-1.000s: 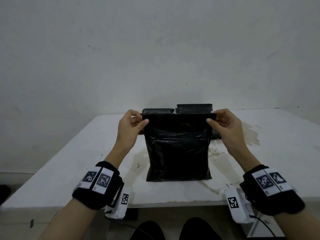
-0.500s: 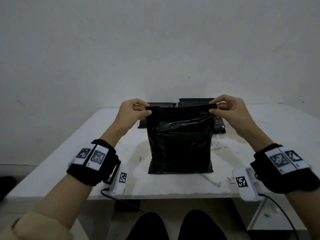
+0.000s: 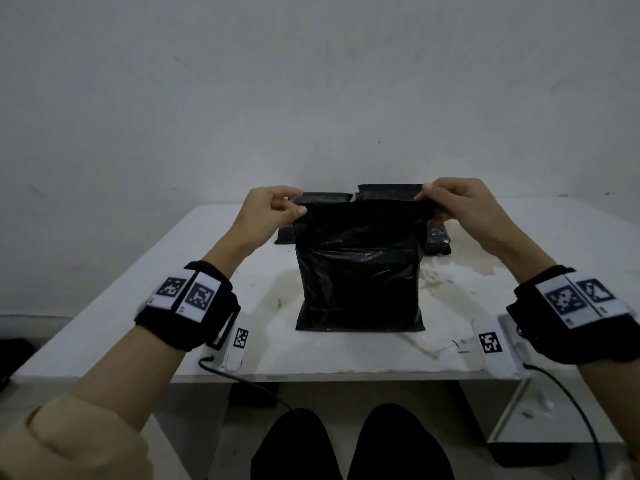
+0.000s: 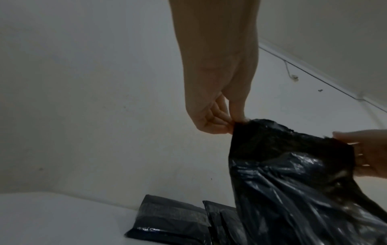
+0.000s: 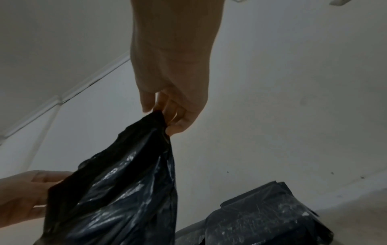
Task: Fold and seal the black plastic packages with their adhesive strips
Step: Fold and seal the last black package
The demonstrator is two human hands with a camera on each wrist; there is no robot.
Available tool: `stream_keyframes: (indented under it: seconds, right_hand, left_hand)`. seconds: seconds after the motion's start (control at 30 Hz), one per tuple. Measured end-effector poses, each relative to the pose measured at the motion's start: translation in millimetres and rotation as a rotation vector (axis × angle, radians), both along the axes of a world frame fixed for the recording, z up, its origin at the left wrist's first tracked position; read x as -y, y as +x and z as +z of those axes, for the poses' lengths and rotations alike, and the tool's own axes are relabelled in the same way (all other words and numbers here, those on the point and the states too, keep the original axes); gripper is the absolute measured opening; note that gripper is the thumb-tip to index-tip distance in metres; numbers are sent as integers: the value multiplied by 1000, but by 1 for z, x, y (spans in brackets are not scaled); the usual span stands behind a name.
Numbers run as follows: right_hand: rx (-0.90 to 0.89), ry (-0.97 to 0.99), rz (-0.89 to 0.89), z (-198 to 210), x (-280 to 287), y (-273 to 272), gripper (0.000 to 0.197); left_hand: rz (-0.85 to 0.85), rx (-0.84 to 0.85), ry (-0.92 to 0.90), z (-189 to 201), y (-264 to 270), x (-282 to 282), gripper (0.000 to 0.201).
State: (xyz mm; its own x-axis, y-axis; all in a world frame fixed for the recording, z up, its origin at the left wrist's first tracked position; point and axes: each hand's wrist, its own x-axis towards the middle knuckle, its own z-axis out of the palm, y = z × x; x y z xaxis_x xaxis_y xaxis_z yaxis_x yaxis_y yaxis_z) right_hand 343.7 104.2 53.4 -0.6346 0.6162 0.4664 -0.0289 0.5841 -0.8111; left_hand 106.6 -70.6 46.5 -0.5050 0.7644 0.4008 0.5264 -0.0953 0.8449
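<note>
A black plastic package (image 3: pixel 360 271) stands upright on the white table (image 3: pixel 138 306), its bottom edge on the tabletop. My left hand (image 3: pixel 277 211) pinches its top left corner and my right hand (image 3: pixel 446 202) pinches its top right corner, holding the top edge taut between them. The left wrist view shows the left hand (image 4: pixel 222 122) pinching the package (image 4: pixel 293 182) at the corner. In the right wrist view the right hand (image 5: pixel 167 116) grips the other corner of the package (image 5: pixel 117 190). No adhesive strip is visible.
Two more black packages (image 3: pixel 325 197) (image 3: pixel 388 190) lie flat behind the held one, near the wall; they also show as packages (image 4: pixel 171 218) (image 5: pixel 261 215) in the wrist views. The table's front edge (image 3: pixel 311 375) is close to my knees. Stains mark the tabletop.
Both hands have lifted the package's top edge upward and pulled it taut, so the package now stands taller off the table. The grips on the corners stay the same.
</note>
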Motion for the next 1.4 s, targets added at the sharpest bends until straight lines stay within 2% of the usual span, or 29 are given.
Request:
stream_keyframes:
  seconds: [0.17, 0.33, 0.4, 0.67, 0.9, 1.13, 1.27, 1.4]
  right_hand:
    - [265, 291, -18, 17, -4, 2, 11]
    - [429, 540, 4, 35, 2, 2, 16]
    - [470, 598, 32, 38, 5, -1, 16]
    - [667, 757, 91, 45, 11, -22, 22]
    - [599, 726, 178, 48, 14, -18, 26]
    - [471, 842, 60, 45, 7, -15, 14]
    - [530, 814, 6, 47, 6, -20, 13]
    - [586, 766, -5, 49, 8, -22, 6]
  left_hand:
    - [-42, -87, -127, 13, 0, 2, 18]
    - [-54, -125, -212, 19, 2, 3, 13]
    - [-64, -112, -214, 21, 3, 3, 7]
    - [-98, -48, -186, 15, 6, -1, 20]
    - [-83, -22, -109, 14, 0, 1, 17]
    - [-155, 15, -106, 10, -6, 6, 22]
    - [-172, -14, -139, 12, -4, 7, 25]
    - [-189, 28, -186, 14, -3, 7, 25]
